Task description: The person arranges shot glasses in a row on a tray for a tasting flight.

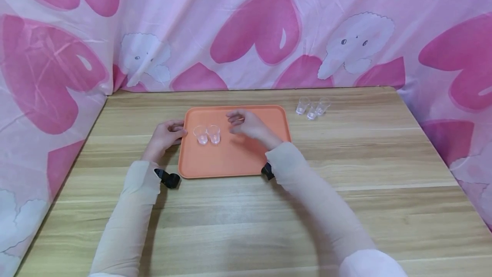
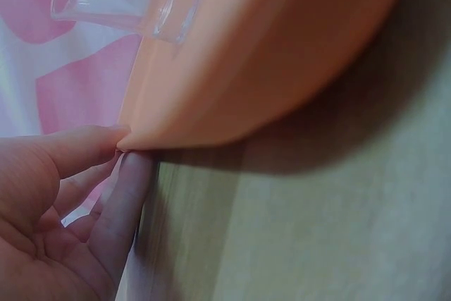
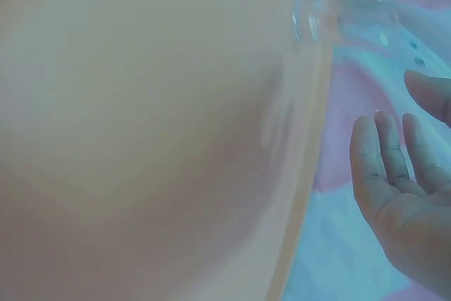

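Note:
Two small clear plastic cups (image 1: 202, 136) stand side by side on the left half of an orange tray (image 1: 230, 163). At the tray's left edge my left hand (image 1: 163, 138) pinches the rim between thumb and fingers; the left wrist view shows this grip on the tray (image 2: 190, 96) closely. Over the tray, to the right of the cups, hovers my right hand (image 1: 250, 125) with relaxed, parted fingers. Nothing lies between the fingers of that right hand (image 3: 402, 195) in the right wrist view, where the cups appear blurred near the top.
Beyond the tray's right back corner, three more clear cups (image 1: 312, 111) stand close together on the wooden table (image 1: 346, 153). A pink cloth with hearts (image 1: 257, 25) hangs along the table's back and sides.

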Motion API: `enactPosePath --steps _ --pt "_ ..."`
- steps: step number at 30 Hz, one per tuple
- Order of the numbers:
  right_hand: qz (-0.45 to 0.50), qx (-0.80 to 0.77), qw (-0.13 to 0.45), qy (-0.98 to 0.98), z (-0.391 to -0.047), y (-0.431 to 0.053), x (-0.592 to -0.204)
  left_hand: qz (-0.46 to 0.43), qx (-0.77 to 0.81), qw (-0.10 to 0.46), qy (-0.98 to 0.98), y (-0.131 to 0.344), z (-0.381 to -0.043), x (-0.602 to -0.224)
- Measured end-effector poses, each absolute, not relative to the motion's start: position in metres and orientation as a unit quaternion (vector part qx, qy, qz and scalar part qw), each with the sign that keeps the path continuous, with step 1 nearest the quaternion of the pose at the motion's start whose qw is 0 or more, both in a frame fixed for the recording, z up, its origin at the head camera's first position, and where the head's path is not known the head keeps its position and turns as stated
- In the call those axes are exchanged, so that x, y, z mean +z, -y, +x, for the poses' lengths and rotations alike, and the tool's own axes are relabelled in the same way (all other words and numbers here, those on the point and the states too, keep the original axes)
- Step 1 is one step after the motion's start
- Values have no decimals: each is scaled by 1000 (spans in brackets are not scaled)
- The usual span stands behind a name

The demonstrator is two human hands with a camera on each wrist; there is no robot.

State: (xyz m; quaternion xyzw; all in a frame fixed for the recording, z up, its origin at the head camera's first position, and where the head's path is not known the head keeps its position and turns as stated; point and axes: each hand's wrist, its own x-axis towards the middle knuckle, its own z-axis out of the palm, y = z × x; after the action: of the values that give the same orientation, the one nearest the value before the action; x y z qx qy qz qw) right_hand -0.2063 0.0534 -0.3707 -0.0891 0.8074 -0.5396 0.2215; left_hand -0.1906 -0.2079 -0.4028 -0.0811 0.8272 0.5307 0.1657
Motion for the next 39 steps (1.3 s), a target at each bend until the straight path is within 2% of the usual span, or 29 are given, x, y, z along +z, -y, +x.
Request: enactPosePath --steps 14,31,39 --pt "-59 -594 161 -786 -220 -125 -345 -93 514 180 -833 205 -190 -398" --pt "-10 -654 30 -756 -226 -236 -312 -98 520 171 -831 205 -192 -404" --pt "26 -623 -13 -781 -226 -266 -315 -103 517 172 -832 206 -191 -402"
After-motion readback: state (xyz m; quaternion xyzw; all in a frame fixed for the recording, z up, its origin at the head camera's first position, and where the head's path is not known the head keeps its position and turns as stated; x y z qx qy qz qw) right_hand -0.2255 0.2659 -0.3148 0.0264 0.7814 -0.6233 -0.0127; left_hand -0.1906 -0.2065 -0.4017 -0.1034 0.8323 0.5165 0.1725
